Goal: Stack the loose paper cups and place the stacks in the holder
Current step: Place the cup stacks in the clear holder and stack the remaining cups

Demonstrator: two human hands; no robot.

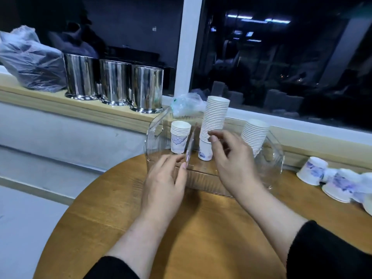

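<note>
Round wooden table (181, 228), warm grain, pushed up against a pale wood sill (50, 101) and a dark night window (281, 57). On the sill: three shiny steel canisters (115, 82), a crinkled plastic bag (30, 61), a second clear bag (186, 104) behind the cups.

Progress, by my read: past halfway. Clear ribbed plastic holder (203, 182) at the table's far edge, split by a see-through divider (190, 148). Already inside: a short stack (179, 136) in the left compartment, a tall stack (214, 125) in the middle, a third stack (254, 135) leaning at the right. Still outside: loose cups (334, 182) tipped over at the right edge of the table, well apart from the holder, white paper with blue-purple print.

Left hand (163, 184): fingers relaxed, nearly straight, tips touching the divider's near edge, holding nothing. Right hand (231, 158): fingers spread loosely just beside the tall stack's base, thumb near the cups; contact not clear, nothing gripped.

Cups: thin, tapered, rolled rims, nested tight. Tall stack slightly tilted, likely to topple.
</note>
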